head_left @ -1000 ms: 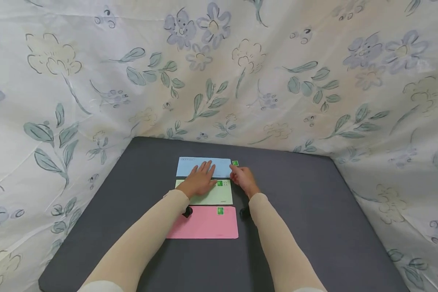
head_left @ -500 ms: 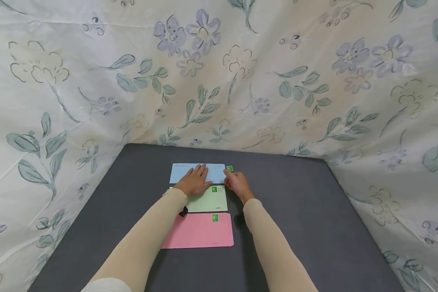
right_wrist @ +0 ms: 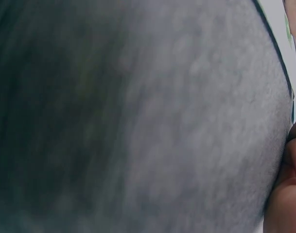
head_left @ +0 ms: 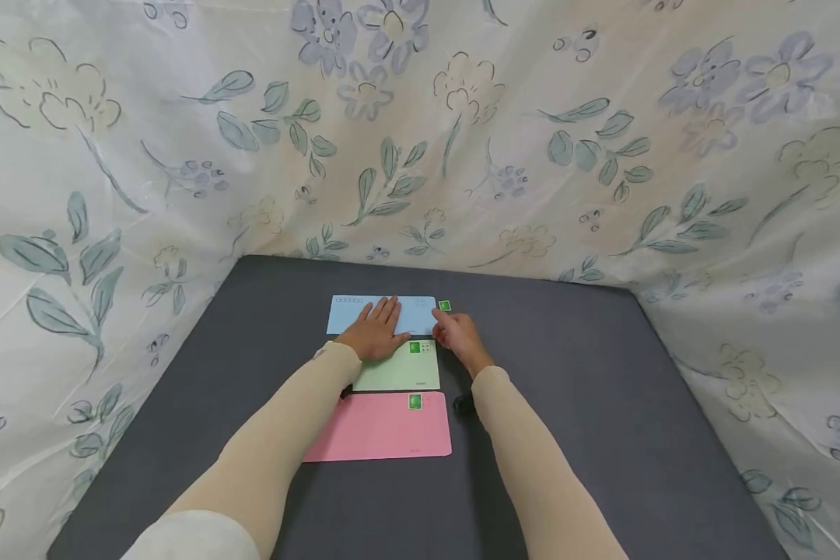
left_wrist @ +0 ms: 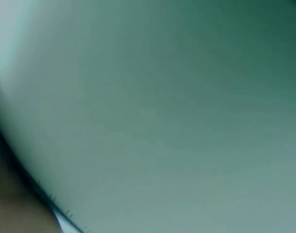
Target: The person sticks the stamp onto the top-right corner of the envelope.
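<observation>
Mid-frame, I'm seeing the left hand (head_left: 374,334) lying flat, gripping nothing, on the blue envelope (head_left: 416,316), contents hidden; the right hand (head_left: 460,337) is resting curled at its edge, hold unclear.

Floral cloth (head_left: 420,194) behind and beside a dark table (head_left: 567,404) shows a screened-off workspace, room type unclear
</observation>
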Tool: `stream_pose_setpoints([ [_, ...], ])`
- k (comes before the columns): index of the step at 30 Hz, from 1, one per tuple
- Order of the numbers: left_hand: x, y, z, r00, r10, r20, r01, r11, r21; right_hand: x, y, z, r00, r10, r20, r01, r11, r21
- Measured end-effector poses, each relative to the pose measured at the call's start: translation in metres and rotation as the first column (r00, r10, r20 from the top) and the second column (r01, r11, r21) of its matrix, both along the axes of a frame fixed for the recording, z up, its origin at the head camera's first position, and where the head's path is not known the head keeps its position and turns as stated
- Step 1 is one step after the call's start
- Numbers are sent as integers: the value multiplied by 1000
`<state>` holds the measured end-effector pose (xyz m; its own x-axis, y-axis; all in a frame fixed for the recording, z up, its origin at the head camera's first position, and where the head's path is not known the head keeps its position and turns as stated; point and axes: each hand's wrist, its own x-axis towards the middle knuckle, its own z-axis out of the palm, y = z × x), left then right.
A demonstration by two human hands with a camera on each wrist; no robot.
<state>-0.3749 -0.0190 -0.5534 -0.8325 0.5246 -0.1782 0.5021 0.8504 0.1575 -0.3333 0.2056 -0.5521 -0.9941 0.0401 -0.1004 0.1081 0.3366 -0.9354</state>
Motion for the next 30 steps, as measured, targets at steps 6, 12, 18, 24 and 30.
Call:
stream_pose_setpoints([
  [6, 0, -2, 16, 1000, -6, 14, 6, 1000, -31, -3, 4, 4, 998, 68, -17, -69, 997, -32],
  [12, -4, -5, -3, 1000, -5, 18, 5, 1000, -1, -8, 13, 3, 996, 88, -19, -90, 985, -150],
  [18, -2, -5, 3, 1000, 3, -4, -3, 1000, -11, -26, 31, 5, 996, -36, -82, 29, 996, -88],
  [24, -1, -8, 0, 1000, -3, 3, 3, 1000, -6, -47, 38, 3, 993, -69, -98, 81, 990, 119],
  [30, -8, -3, -12, 1000, 9, -17, -10, 999, -31, -61, 43, 2, 995, -63, -74, 80, 963, 256],
])
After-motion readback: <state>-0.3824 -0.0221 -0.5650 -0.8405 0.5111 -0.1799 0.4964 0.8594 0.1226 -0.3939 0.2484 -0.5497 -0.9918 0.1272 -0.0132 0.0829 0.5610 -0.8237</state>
